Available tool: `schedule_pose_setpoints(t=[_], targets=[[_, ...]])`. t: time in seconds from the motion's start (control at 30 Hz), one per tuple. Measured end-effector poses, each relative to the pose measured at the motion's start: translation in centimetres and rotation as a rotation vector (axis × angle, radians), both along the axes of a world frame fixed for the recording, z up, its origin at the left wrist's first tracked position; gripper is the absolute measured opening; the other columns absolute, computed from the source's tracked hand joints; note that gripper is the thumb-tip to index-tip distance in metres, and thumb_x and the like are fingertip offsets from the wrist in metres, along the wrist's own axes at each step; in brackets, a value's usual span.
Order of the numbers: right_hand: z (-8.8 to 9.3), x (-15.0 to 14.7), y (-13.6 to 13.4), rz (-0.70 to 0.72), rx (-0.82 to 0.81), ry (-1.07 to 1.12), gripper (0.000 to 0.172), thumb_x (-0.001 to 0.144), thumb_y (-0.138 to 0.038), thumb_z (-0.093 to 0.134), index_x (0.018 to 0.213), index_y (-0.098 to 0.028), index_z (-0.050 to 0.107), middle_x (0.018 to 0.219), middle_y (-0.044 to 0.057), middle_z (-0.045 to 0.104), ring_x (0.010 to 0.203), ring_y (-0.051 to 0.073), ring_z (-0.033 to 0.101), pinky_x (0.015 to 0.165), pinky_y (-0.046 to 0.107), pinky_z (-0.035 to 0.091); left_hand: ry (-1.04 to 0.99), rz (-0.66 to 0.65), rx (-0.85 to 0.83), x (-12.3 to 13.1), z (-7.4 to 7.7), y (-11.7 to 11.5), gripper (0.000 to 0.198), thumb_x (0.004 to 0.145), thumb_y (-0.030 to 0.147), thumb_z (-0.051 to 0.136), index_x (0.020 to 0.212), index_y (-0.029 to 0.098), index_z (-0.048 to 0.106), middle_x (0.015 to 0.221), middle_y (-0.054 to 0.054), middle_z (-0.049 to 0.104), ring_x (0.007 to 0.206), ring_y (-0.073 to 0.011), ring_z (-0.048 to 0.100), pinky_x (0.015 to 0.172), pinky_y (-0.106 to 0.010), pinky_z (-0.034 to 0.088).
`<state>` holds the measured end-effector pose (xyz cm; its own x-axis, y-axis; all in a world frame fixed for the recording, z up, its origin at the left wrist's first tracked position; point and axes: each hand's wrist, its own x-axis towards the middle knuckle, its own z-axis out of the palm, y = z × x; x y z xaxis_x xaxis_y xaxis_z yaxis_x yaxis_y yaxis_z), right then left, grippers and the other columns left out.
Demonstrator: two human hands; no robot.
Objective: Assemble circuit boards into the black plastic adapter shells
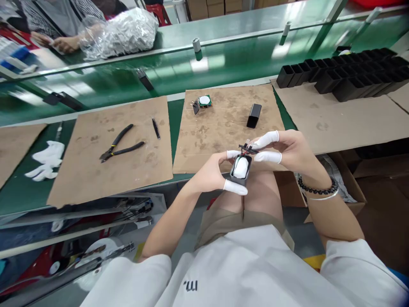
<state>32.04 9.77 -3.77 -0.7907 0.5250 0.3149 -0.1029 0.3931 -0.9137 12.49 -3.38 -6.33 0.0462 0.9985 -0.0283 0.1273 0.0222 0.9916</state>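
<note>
My left hand [220,172], with white finger cots, grips a black rectangular plastic housing [238,179] between thumb and finger over my lap. Inside its open top shows a white rounded pad [240,167]. Thin wires run from it to a small black end piece with prongs [248,149]. Thumb and finger of my right hand [281,149], also in white cots, pinch that end piece. On the cardboard ahead lie a green circuit board with a white pad [205,101], joined to another black end piece [195,107], and an upright-tilted black housing [254,115].
Pliers [118,145] and a black pen-like tool [156,128] lie on the left cardboard mat [96,179]. White gloves [47,160] rest farther left. Rows of black housings [351,76] stand at right. Across the bench, a person's hands [65,44] are beside a plastic-wrapped bundle [124,32].
</note>
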Motion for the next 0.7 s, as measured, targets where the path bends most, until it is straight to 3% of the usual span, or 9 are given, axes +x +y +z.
schedule_pose_setpoints(t=[0.13,0.2,0.3,0.37,0.47,0.57,0.63,0.7], targets=[[0.1,-1.8,-1.9,-0.352,0.265,-0.128,0.019,0.083,-0.02,0.078,0.1,-0.027,0.083,0.101,0.003,0.084,0.092,0.024,0.079,0.082,0.037,0.064,0.418,0.47,0.137,1.5,-1.7,1.3,0.066,0.059,0.031,0.095,0.12,0.023,0.072,0.116,-0.008,0.076,0.104,-0.0298,0.068,0.106,-0.05,0.043],[-0.2,-3.0,-3.0,-0.496,0.387,-0.28,0.017,0.086,-0.018,0.073,0.098,-0.024,0.083,0.097,0.007,0.083,0.088,0.026,0.077,0.077,0.038,0.061,0.562,0.601,0.141,2.2,-2.9,2.2,0.063,0.063,0.029,0.092,0.123,0.023,0.07,0.119,-0.009,0.076,0.107,-0.0313,0.069,0.107,-0.052,0.037],[-1.7,-4.9,-4.6,-0.567,0.487,-0.495,0.012,0.09,-0.021,0.069,0.09,-0.02,0.081,0.09,0.01,0.079,0.08,0.026,0.074,0.07,0.038,0.057,0.632,0.674,0.104,2.8,-4.4,3.0,0.052,0.073,0.023,0.081,0.123,0.022,0.069,0.117,-0.01,0.076,0.11,-0.0318,0.069,0.104,-0.051,0.034],[-3.2,-5.8,-5.3,-0.569,0.491,-0.541,0.012,0.091,-0.024,0.068,0.097,-0.021,0.079,0.096,0.011,0.077,0.081,0.026,0.073,0.069,0.037,0.056,0.651,0.68,0.083,2.7,-4.6,3.0,0.046,0.078,0.018,0.072,0.124,0.02,0.068,0.116,-0.01,0.076,0.111,-0.0311,0.069,0.104,-0.049,0.033],[-4.9,-5.8,-5.1,-0.568,0.448,-0.447,0.021,0.092,-0.025,0.067,0.11,-0.021,0.076,0.105,0.012,0.078,0.086,0.027,0.074,0.072,0.038,0.058,0.692,0.585,0.043,1.8,-4.3,1.8,0.047,0.083,0.014,0.067,0.13,0.02,0.063,0.118,-0.01,0.075,0.117,-0.0294,0.068,0.109,-0.048,0.031],[-5.6,-4.8,-3.4,-0.594,0.411,-0.191,0.025,0.089,-0.026,0.073,0.113,-0.023,0.075,0.109,0.008,0.079,0.095,0.026,0.076,0.085,0.041,0.061,0.753,0.518,-0.021,0.0,-4.1,-0.5,0.054,0.086,0.023,0.073,0.137,0.023,0.057,0.127,-0.011,0.071,0.125,-0.0304,0.063,0.113,-0.049,0.03],[-5.7,-4.1,-2.4,-0.676,0.463,-0.072,0.029,0.085,-0.028,0.078,0.114,-0.025,0.075,0.109,0.007,0.079,0.097,0.026,0.075,0.091,0.042,0.061,0.825,0.619,-0.035,-1.4,-4.5,-2.2,0.052,0.088,0.031,0.074,0.137,0.025,0.057,0.131,-0.012,0.069,0.127,-0.0332,0.061,0.112,-0.052,0.031],[-5.7,-3.7,-2.0,-0.669,0.535,-0.101,0.026,0.087,-0.027,0.077,0.113,-0.026,0.076,0.099,0.007,0.079,0.087,0.026,0.075,0.084,0.042,0.061,0.899,0.77,-0.009,-2.6,-5.2,-3.5,0.044,0.092,0.035,0.07,0.134,0.025,0.06,0.131,-0.014,0.069,0.124,-0.0357,0.061,0.11,-0.054,0.032]])
